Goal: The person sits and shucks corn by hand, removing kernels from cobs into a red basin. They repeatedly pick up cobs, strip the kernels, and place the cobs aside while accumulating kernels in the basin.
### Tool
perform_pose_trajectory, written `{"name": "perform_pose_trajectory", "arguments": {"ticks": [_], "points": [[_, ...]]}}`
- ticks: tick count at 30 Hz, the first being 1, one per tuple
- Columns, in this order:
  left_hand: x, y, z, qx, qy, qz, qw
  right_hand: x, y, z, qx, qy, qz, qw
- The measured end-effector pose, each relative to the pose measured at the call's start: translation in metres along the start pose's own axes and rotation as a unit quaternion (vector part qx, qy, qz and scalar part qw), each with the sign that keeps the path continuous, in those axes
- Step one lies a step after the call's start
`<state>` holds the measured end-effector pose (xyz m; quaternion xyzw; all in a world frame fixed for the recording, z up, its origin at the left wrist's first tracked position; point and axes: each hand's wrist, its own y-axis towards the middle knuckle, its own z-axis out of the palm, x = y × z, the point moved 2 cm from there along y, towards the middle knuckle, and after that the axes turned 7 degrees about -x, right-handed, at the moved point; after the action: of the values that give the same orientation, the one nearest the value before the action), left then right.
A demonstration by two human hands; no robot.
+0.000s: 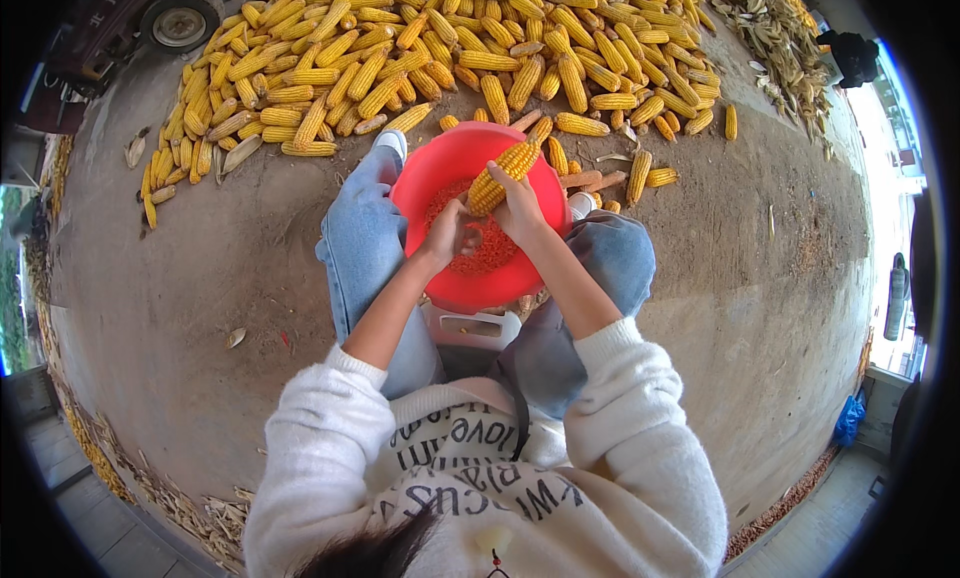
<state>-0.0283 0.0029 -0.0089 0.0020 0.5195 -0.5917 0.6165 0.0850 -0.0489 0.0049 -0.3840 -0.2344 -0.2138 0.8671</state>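
A yellow ear of corn [504, 174] is held at a slant above a red plastic basin [409, 165]. My right hand [516, 203] grips the ear along its side, thumb lying over the rows of kernels. At the ear's lower end is my left hand [452, 234], its thumb against the cob and its fingers curled; part of its contact is hidden. Loose kernels [487, 251], tinted red by the basin, cover the bottom of the basin, which sits between my knees.
A large heap of corn ears [450, 45] spreads over the concrete floor [225, 255] ahead. Bare cobs [592, 180] lie right of the basin. Dry husks [780, 52] are piled at far right. A vehicle wheel [180, 24] stands at upper left. A plastic stool [472, 326] shows between my thighs.
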Motion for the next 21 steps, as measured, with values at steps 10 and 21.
{"name": "perform_pose_trajectory", "arguments": {"ticks": [10, 21], "points": [[-0.009, -0.005, 0.006, -0.012, 0.01, -0.029, 0.999, 0.003, 0.0, -0.001, 0.005, -0.023, 0.02, 1.0], [-0.003, 0.0, 0.002, -0.004, -0.008, -0.019, 1.0, 0.004, -0.003, 0.002, 0.019, -0.023, 0.003, 1.0]]}}
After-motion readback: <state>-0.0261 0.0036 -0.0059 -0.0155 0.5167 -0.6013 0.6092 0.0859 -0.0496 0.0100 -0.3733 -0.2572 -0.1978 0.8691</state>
